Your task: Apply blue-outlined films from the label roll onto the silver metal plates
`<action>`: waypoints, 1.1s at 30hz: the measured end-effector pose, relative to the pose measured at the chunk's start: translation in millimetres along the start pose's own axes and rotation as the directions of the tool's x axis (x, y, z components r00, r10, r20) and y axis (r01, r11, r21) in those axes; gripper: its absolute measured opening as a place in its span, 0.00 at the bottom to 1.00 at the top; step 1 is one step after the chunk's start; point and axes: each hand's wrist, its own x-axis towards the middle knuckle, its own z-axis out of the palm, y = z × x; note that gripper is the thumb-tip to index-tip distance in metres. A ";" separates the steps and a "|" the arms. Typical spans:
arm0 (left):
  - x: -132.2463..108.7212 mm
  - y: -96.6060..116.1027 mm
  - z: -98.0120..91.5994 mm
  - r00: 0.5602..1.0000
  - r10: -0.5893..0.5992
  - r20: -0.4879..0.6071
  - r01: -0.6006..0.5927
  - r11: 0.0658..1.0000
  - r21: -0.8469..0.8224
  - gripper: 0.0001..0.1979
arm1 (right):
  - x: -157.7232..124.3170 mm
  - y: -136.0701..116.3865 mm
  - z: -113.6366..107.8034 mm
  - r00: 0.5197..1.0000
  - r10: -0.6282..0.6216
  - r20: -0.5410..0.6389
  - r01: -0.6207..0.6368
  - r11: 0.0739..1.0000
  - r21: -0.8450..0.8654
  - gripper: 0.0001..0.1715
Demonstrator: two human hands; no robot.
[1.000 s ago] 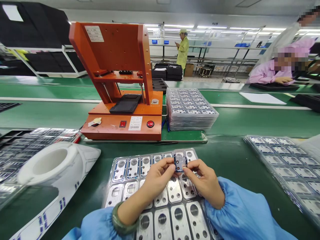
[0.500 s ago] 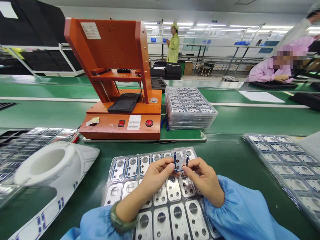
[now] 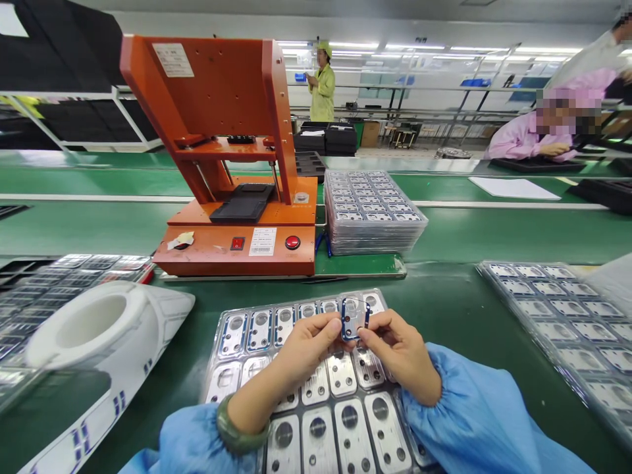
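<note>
While left hand [image 3: 312,337] and right hand [image 3: 399,350] pinch a blue-edged frame [image 3: 344,321] over the blister tray [image 3: 217,342], its light, flimsy rim seems the safest hold.

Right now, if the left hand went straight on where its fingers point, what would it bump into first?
The left hand would meet the thin blue-edged piece first, since its fingertips touch it. Beyond that, probably the right hand, though depth is hard to judge.

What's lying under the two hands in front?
Below the left hand and right hand lies a tray of silvery metal plates. Parts directly behind the hands and forearms are hidden.
</note>
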 end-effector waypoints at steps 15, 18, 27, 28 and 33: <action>-2.4 3.2 2.8 0.989 0.087 -0.116 -0.052 0.960 0.276 0.17 | -0.6 -1.5 0.4 0.998 -0.054 -0.029 0.051 0.995 -0.084 0.05; -5.8 8.6 7.5 0.970 0.188 -0.152 -0.097 0.878 0.469 0.18 | -1.1 -1.0 0.1 0.997 -0.074 -0.026 0.071 0.993 -0.099 0.05; -7.3 7.3 8.6 0.953 0.265 -0.144 -0.131 0.794 0.594 0.15 | -1.6 1.9 1.0 0.996 -0.083 -0.020 0.079 0.986 -0.145 0.08; -7.4 7.0 8.2 0.953 0.266 -0.146 -0.131 0.796 0.591 0.15 | -1.7 1.9 1.1 0.996 -0.086 -0.020 0.082 0.986 -0.145 0.08; -6.3 5.9 7.7 0.951 0.259 -0.168 -0.128 0.825 0.550 0.16 | -2.1 1.6 1.2 0.994 -0.113 -0.005 0.111 0.983 -0.147 0.07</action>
